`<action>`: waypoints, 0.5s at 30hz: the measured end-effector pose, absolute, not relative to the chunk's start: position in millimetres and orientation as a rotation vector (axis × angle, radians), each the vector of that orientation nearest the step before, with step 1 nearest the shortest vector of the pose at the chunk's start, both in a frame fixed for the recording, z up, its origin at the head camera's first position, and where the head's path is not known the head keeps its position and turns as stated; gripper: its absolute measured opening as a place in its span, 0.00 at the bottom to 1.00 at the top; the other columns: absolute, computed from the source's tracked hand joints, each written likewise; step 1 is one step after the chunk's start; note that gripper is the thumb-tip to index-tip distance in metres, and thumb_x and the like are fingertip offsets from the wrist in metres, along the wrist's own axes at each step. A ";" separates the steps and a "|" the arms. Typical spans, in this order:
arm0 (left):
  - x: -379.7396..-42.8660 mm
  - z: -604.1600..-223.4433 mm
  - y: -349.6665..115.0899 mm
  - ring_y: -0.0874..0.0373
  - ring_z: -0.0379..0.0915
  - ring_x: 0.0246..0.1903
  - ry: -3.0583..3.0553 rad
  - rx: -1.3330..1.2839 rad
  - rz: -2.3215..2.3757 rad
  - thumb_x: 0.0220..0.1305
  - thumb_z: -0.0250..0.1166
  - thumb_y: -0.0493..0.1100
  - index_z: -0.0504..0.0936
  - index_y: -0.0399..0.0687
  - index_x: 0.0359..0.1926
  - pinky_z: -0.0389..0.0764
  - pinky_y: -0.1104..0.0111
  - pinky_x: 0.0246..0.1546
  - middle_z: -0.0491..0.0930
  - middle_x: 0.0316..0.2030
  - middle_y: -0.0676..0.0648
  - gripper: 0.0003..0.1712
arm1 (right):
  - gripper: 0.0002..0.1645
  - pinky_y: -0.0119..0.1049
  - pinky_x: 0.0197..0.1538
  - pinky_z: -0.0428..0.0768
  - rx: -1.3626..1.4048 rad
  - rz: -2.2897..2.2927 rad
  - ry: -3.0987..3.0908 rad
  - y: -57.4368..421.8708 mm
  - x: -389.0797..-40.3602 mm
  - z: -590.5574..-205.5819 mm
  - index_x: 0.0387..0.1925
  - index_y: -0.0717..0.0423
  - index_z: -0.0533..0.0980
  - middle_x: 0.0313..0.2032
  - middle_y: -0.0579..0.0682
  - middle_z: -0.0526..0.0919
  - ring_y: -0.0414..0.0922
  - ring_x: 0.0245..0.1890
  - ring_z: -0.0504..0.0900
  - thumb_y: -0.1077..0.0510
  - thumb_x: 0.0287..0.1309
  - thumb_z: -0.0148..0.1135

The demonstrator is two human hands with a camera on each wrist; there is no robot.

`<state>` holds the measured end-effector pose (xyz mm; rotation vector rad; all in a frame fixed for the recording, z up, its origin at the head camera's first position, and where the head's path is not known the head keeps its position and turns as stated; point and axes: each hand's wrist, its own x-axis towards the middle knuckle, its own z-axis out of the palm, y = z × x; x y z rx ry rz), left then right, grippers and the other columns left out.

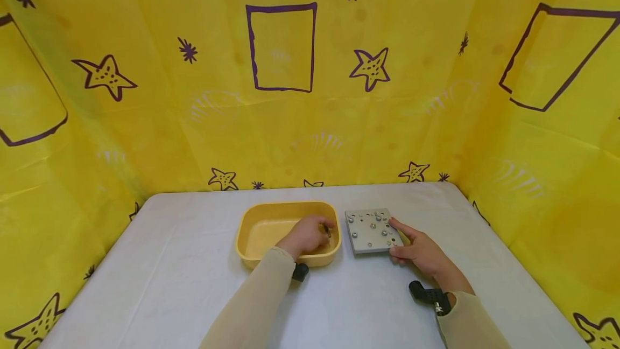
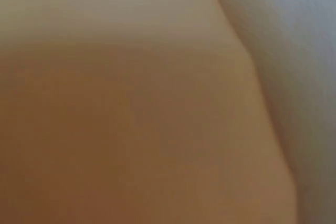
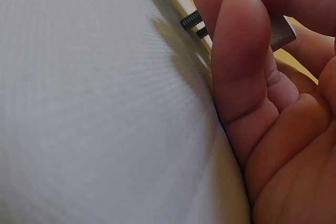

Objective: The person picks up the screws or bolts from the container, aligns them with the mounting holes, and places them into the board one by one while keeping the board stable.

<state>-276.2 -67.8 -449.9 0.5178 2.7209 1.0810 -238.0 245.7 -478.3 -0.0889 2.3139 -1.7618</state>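
Observation:
In the head view my left hand [image 1: 308, 235] reaches into the right end of a yellow plastic bin [image 1: 261, 260], its fingers curled at a small dark metal piece [image 1: 327, 230] whose exact kind I cannot tell. My right hand [image 1: 421, 250] grips the right edge of a square grey metal plate [image 1: 364, 241], thumb at the near corner and fingertips at the far side. Several bolts and holes dot the plate's top. Under the plate, a dark threaded bolt end [image 3: 191, 21] sticks out in the right wrist view. Blurred skin and sleeve fill most of the left wrist view.
A white cloth covers the table [image 1: 184, 284]. Yellow sheets [image 1: 290, 139] printed with starfish stand behind it and at both sides. Black wrist devices [image 1: 428, 294] sit on both arms. Bin and plate stand side by side, a narrow gap between them.

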 end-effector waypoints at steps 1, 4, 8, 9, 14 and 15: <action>-276.1 -449.5 -67.6 0.54 0.71 0.38 2.733 0.522 1.064 0.51 0.67 0.31 0.86 0.48 0.48 0.71 0.65 0.40 0.80 0.42 0.48 0.21 | 0.51 0.37 0.34 0.81 -0.091 -1.761 2.316 245.5 -237.9 -477.9 0.76 0.42 0.60 0.68 0.58 0.63 0.54 0.30 0.81 0.61 0.55 0.74; -275.4 -448.5 -66.9 0.54 0.71 0.39 2.765 0.535 1.016 0.50 0.66 0.30 0.86 0.48 0.48 0.71 0.66 0.42 0.81 0.43 0.49 0.22 | 0.51 0.37 0.34 0.81 -0.087 -1.756 2.320 245.4 -237.8 -477.1 0.76 0.42 0.60 0.68 0.58 0.63 0.54 0.30 0.82 0.61 0.54 0.74; -275.7 -449.5 -65.6 0.55 0.71 0.40 2.814 0.576 0.937 0.50 0.66 0.29 0.86 0.47 0.48 0.72 0.66 0.44 0.82 0.44 0.49 0.22 | 0.51 0.37 0.35 0.81 -0.080 -1.749 2.326 245.8 -238.3 -476.9 0.76 0.41 0.60 0.69 0.57 0.61 0.54 0.30 0.82 0.60 0.54 0.74; -276.1 -449.9 -65.4 0.55 0.71 0.39 2.829 0.592 0.909 0.50 0.66 0.29 0.87 0.47 0.48 0.72 0.65 0.45 0.82 0.43 0.49 0.22 | 0.51 0.37 0.35 0.81 -0.080 -1.750 2.326 245.8 -238.4 -476.9 0.76 0.41 0.60 0.70 0.57 0.61 0.54 0.30 0.82 0.59 0.54 0.74; -276.9 -450.6 -64.0 0.55 0.72 0.40 2.859 0.644 0.795 0.53 0.66 0.31 0.87 0.47 0.47 0.73 0.63 0.50 0.82 0.42 0.49 0.19 | 0.51 0.37 0.35 0.81 -0.086 -1.756 2.316 245.9 -237.8 -476.8 0.76 0.40 0.60 0.70 0.57 0.60 0.54 0.30 0.82 0.59 0.55 0.74; -277.2 -450.6 -64.0 0.55 0.72 0.40 2.859 0.650 0.784 0.54 0.66 0.31 0.88 0.47 0.46 0.73 0.62 0.51 0.82 0.41 0.49 0.18 | 0.51 0.37 0.35 0.81 -0.088 -1.756 2.316 245.9 -237.7 -476.7 0.76 0.40 0.60 0.69 0.57 0.61 0.54 0.30 0.82 0.59 0.55 0.74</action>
